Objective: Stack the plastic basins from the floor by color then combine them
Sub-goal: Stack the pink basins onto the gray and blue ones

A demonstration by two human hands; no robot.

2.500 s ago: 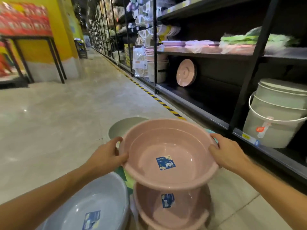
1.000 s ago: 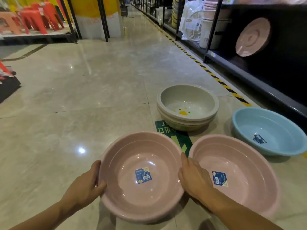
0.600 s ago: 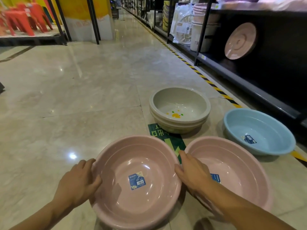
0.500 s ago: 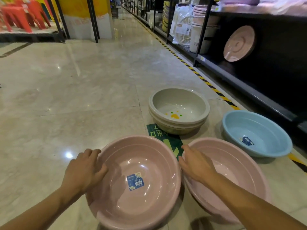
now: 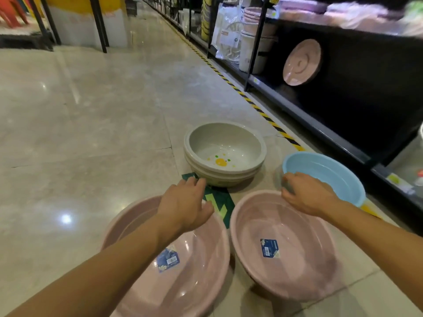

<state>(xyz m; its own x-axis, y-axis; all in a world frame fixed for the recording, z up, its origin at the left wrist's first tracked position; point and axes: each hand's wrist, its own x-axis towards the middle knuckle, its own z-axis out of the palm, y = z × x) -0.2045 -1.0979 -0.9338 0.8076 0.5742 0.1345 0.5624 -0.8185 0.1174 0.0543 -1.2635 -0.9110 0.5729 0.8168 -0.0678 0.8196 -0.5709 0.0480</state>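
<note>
Both hands have left the left pink basin (image 5: 201, 271), which now rests on the glossy floor (image 5: 91, 133) nearest the camera. It sits just beside the right pink basin (image 5: 297, 236), and each carries a blue label inside. The left hand (image 5: 185, 204) hovers over the first basin's far rim, fingers loosely spread and holding nothing. The right hand (image 5: 306, 195) reaches to the near rim of the blue basin (image 5: 332, 175), fingers bent there, though blur hides whether they grip it. A green floor sticker (image 5: 217, 202) shows between the pink pair, and beyond it stand the nested grey basins (image 5: 225, 143). All are round, smooth moulded plastic with rolled rims. They are probably light, slightly springy and slick, and best lifted by opposite rims. Farthest off, a pink lid (image 5: 302, 62) leans on the dark shelf (image 5: 320, 129).
</note>
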